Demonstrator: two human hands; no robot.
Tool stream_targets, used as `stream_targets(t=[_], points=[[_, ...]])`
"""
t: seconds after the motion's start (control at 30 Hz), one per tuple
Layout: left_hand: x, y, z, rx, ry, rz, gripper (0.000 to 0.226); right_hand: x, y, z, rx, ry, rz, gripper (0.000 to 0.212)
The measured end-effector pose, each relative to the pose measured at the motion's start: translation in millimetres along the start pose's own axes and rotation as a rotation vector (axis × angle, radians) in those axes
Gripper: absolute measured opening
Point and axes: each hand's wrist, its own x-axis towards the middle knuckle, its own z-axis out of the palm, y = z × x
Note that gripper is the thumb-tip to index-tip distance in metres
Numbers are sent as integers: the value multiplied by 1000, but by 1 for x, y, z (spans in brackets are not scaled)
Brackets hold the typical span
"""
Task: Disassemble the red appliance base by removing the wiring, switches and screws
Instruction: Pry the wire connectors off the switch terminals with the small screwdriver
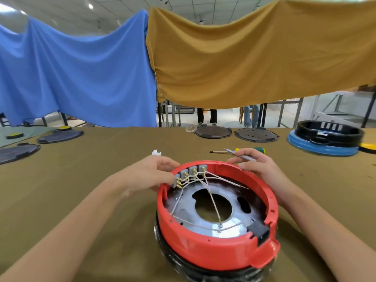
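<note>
The red appliance base lies upside down on the table in front of me, showing a silver plate with a round hole. A row of grey switches sits at its far rim, and thin pale wires run from their brass terminals across the plate. A black socket block is at the near right rim. My left hand pinches the leftmost switch at the rim. Behind the far right rim, my right hand holds a thin silver tool.
A green-and-yellow screwdriver lies beyond my right hand, a small white part beyond my left. Dark round plates line the table's far edge, with a black ring on a blue base at the right. Blue and mustard cloths hang behind.
</note>
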Motion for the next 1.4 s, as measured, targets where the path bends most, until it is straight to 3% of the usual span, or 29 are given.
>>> stream_targets(t=[0.23, 0.33, 0.5, 0.8, 1.07, 1.4], points=[[43, -2, 3, -27, -10, 138, 32, 4, 3, -6, 94, -84, 2, 46], [52, -9, 6, -63, 67, 165, 29, 6, 4, -9, 51, -57, 12, 44], [46, -19, 3, 1, 42, 50, 29, 8, 9, -12, 14, -21, -11, 36], [50, -34, 15, -316, 128, 106, 22, 2, 5, -12, -38, -67, 29, 40], [57, -44, 27, -679, 55, 64, 24, -1, 5, -10, -43, -49, 40, 36], [61, -54, 28, -774, -65, 130, 37, -1, 8, -5, 13, -101, 53, 39]])
